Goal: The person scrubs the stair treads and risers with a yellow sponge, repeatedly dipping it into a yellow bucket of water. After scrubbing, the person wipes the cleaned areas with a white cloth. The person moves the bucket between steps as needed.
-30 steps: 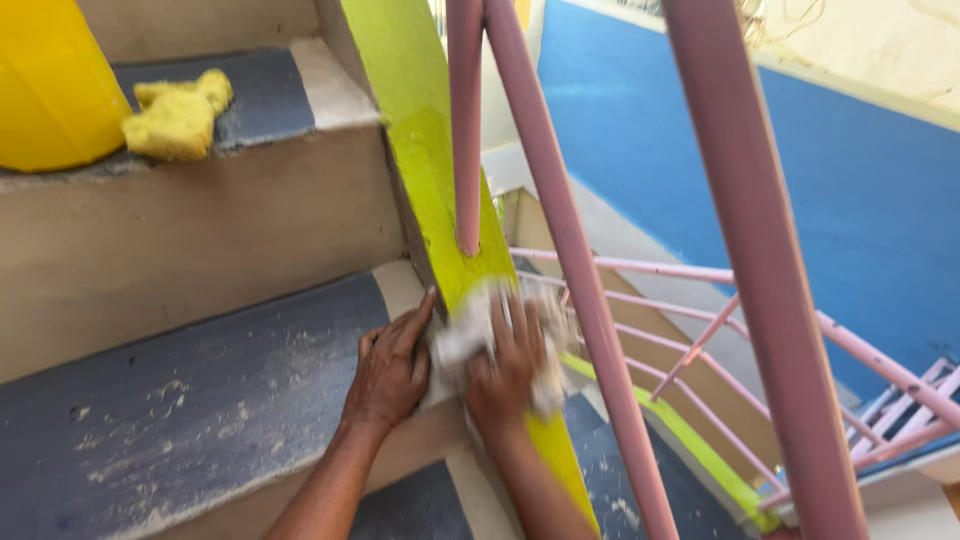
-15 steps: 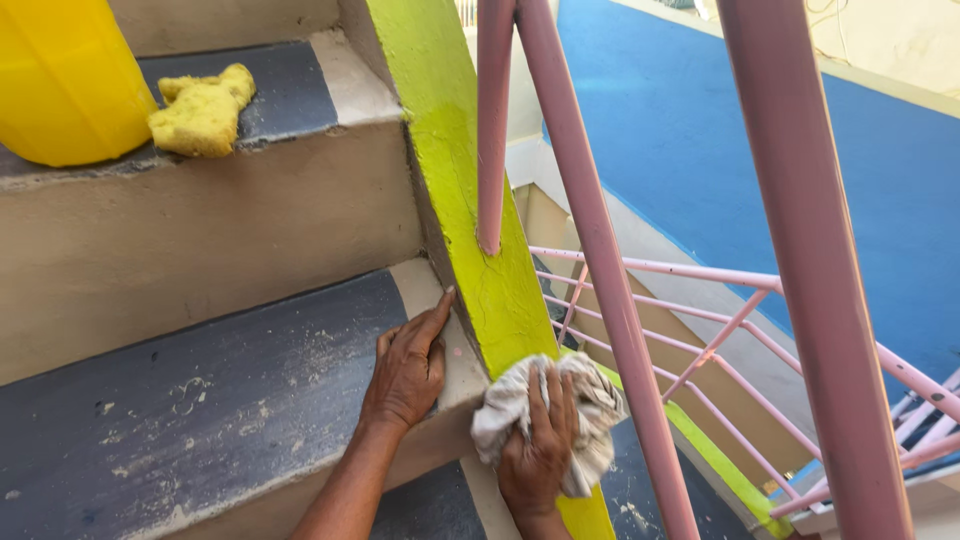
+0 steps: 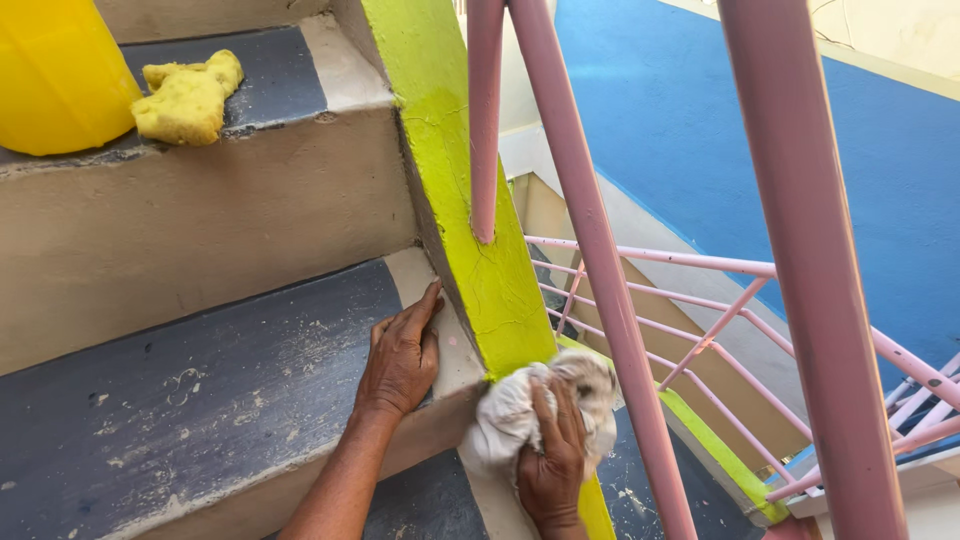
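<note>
Far left on the upper step (image 3: 280, 80): a yellow bucket (image 3: 55, 75), a yellow sponge (image 3: 187, 98) just beside it. On the lower step (image 3: 200, 370), near its right edge, left hand (image 3: 400, 358) flat, fingers spread. Right of it, right hand (image 3: 552, 460) clutching a whitish rag (image 3: 505, 415), pressed against the lime-green stringer (image 3: 470, 230). Pink railing (image 3: 610, 300) alongside.

Crumpled off-white cloth rag (image 3: 520, 415) against rough, cracked yellow-green painted concrete stringer (image 3: 480, 270); glossy pink metal railing (image 3: 600, 290) at 3 o'clock.
</note>
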